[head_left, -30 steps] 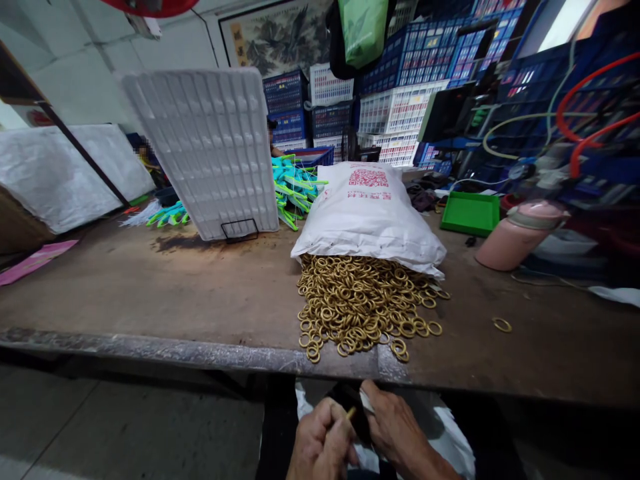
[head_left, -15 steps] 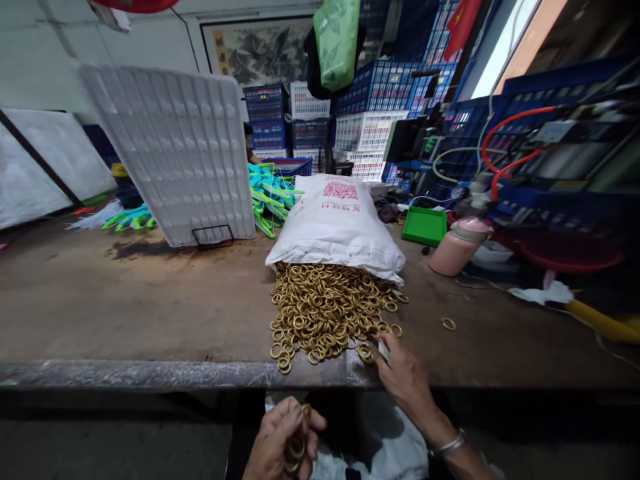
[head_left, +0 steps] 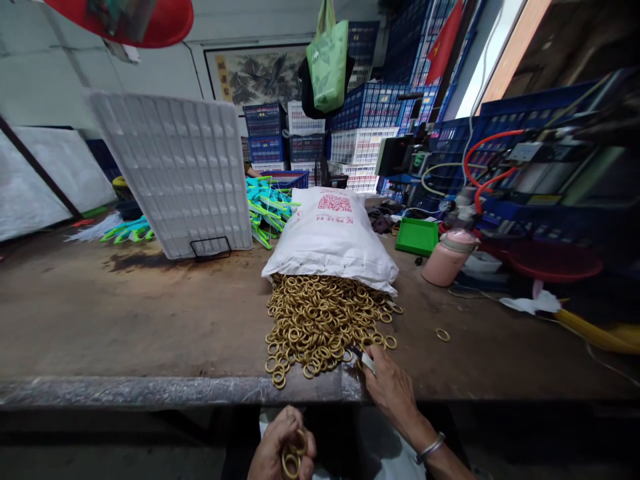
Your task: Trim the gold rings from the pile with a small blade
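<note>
Your left hand (head_left: 283,440) curls its fingers around several rings (head_left: 291,459), presumably keeping them together. Your right hand (head_left: 393,388) pinches a small tool (head_left: 368,363) at the ring pile (head_left: 320,323), which lies on the surface (head_left: 175,327) at the sack's (head_left: 330,237) near end, apparently for short reach.

Left hand (head_left: 280,437): wrist cut off by the lower edge. Its curled fingers partly cover the held rings (head_left: 291,460); their count cannot be read. Right hand (head_left: 387,381): fingers hide part of the tool (head_left: 369,363), whose dark tip is too indistinct against the ring heap (head_left: 320,327) to identify. Sack (head_left: 330,243): covers the rear of the ring heap; smallest print illegible. White tray (head_left: 175,173): conceals part of the green and blue items (head_left: 270,207). Red object (head_left: 163,20): cut off by the upper edge. Machine (head_left: 543,177): right-hand portion blurred.
</note>
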{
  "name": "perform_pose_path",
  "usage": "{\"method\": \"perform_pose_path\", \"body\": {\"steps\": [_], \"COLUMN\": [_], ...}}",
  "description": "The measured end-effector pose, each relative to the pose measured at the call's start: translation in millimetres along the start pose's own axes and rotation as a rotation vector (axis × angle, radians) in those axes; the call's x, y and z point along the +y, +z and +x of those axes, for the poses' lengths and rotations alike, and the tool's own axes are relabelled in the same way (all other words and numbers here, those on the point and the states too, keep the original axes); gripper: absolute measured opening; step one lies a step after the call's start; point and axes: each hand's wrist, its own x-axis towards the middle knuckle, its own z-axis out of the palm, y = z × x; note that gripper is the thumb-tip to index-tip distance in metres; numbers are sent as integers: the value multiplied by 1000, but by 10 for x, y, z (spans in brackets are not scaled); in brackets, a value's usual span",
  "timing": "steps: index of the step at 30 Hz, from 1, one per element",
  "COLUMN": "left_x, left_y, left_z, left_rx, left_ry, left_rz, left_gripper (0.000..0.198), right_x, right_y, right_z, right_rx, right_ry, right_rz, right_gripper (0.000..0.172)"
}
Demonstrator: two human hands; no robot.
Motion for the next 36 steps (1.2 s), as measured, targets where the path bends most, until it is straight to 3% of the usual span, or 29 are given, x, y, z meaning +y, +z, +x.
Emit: {"method": "perform_pose_path", "body": {"steps": [3,8,19,26,36], "left_x": [1,0,191,141,158], "left_y": [14,52,513,562,629], "left_z": [41,173,695,879,912], "left_rx": [-81,-34,77,131,157], "left_ry": [-27,-69,98,189,188], "left_rz": [-53,-85,199,506,595], "left_gripper": [17,26,33,38,40], "right_x": [74,170,-86,-225,-205], "right_y": [58,125,-22,-107,-79], "right_z": [29,88,219,225,227], "right_rx": [48,52,-22,-94,-157], "right_ry": [-7,27,-252,-352,-228], "right_rz": [124,304,564,582,719], "right_gripper": [8,11,24,17,25]}}
